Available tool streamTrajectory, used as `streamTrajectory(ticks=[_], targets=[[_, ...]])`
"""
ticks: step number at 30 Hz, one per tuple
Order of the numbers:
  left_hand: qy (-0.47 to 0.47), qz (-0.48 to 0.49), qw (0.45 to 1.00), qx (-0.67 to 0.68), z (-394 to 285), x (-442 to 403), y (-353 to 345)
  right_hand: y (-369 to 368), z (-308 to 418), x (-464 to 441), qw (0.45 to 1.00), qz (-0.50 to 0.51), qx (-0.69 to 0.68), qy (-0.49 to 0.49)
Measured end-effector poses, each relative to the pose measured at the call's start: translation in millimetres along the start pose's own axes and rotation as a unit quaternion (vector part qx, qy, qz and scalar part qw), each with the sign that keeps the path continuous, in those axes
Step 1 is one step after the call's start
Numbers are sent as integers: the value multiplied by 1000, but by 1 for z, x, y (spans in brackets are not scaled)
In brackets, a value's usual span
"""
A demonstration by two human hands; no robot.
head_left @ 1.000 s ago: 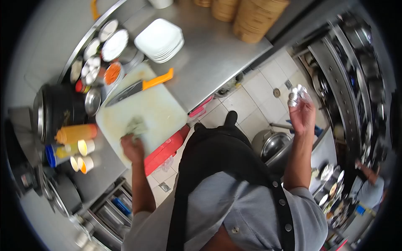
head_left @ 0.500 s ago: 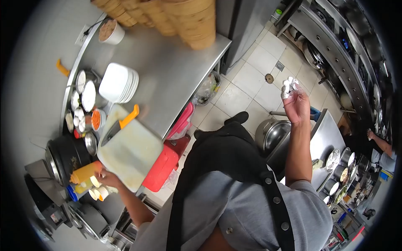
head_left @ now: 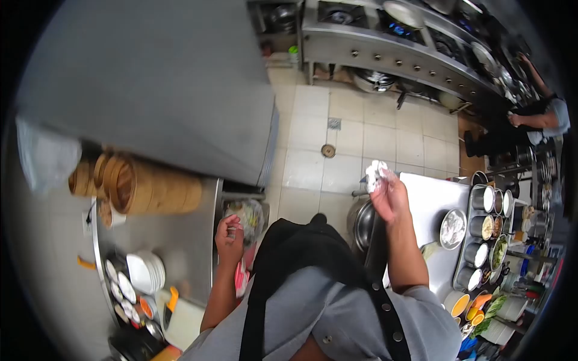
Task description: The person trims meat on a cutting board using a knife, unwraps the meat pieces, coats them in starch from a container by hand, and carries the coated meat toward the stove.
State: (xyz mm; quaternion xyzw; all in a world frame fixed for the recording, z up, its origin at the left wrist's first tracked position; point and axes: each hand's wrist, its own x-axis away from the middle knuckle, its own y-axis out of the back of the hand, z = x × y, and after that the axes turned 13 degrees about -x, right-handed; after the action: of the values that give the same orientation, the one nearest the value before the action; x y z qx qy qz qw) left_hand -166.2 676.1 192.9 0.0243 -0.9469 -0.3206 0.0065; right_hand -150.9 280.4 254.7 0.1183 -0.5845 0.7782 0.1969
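Observation:
My left hand (head_left: 229, 234) hangs over the edge of the left steel counter (head_left: 191, 240), its fingers loosely bent and apart with nothing seen in them. Beneath it is a clear plastic bag (head_left: 248, 216). Thick white powder or batter coats the fingers of my right hand (head_left: 388, 195). This hand is raised near the corner of the right steel counter (head_left: 430, 192), fingers stretched out and palm partly visible; I see no separate object in it. On that counter sits a metal bowl (head_left: 453, 228) with white powder inside.
Bamboo steamers (head_left: 150, 188), white plates (head_left: 146, 272) and a cutting board (head_left: 183, 325) with an orange-handled knife (head_left: 172, 299) are at left. A tall steel cabinet (head_left: 180, 84) stands ahead. Food tins (head_left: 481, 198) line the right. Beyond the tiled floor are a stove (head_left: 385, 57) and another person (head_left: 545, 117).
My view has swung to the right. My left hand has left the orange bottle by the cutting board and now hangs at the counter's edge. My right hand remains raised with coated fingers.

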Motion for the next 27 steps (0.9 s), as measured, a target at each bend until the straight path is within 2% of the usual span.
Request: streamTrajectory(ticks=[1,3,5,9,11,12,15,16,19,22,25,27], targets=[[9,19,1000,1,-3,-20,-12,7,12,-1,1000,11,-13,8],[18,69,997,-1,-1,-65,-44,18,31,-6,997,-36,-36,57],[22,120,993,-10,2,-113,-76,20,45,-11,996,-21,-53,69],[79,187,979,11,-4,-214,-153,23,73,-37,990,-54,-76,109],[113,219,969,27,-26,-288,-197,28,85,-76,989,-45,-80,114],[133,233,963,21,-26,-318,-215,24,89,-91,986,-80,-78,125],[160,261,952,7,-43,-418,-274,9,104,-151,982,-91,-94,134],[176,264,948,-1,-43,-443,-282,-6,108,-170,978,-112,-103,142],[192,270,942,-47,-62,-526,-318,-42,125,-222,989,-53,-81,115],[53,226,965,-126,-50,-610,-366,-82,137,-276,984,-53,-98,137],[98,192,955,-206,-92,-663,-378,-103,151,-322,983,-54,-112,135],[87,114,975,-167,-109,-693,-395,-116,157,-354,983,-57,-108,134]])
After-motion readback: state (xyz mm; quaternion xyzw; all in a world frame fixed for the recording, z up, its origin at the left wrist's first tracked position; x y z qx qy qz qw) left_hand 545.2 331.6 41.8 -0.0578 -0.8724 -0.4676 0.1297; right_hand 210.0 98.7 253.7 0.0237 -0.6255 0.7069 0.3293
